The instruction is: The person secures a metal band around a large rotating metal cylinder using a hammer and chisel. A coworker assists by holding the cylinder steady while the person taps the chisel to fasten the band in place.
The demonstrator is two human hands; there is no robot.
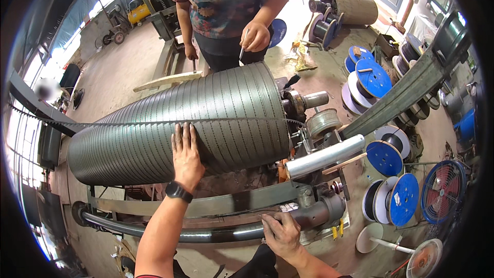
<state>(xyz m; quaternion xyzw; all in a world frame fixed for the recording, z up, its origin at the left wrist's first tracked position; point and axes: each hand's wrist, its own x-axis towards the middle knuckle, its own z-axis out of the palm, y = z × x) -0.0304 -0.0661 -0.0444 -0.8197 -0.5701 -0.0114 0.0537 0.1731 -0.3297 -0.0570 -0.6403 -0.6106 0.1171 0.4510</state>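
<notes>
A large grey metal cylinder (226, 92), ribbed with fine grooves and rows of dark dashes, lies across the middle. My left hand (187, 157) is spread flat on its near side, fingers pointing away, just under a thin dark strip (216, 121) that runs along the cylinder. I wear a black watch (178, 191) on that wrist. Lower right, my right hand (282, 236) is closed with curled fingers by a dark round bar (221, 234); what it pinches, if anything, is too small to make out. A thin dark line runs near its fingertips.
Opposite, a person in a patterned shirt (229, 2) holds a slim silver tool (244, 44) above the cylinder. A shiny metal roller (325, 157) stands at the cylinder's right end. Blue-flanged spools (373, 79) and a fan (443, 191) fill the right side. A grey beam (399, 95) slants there.
</notes>
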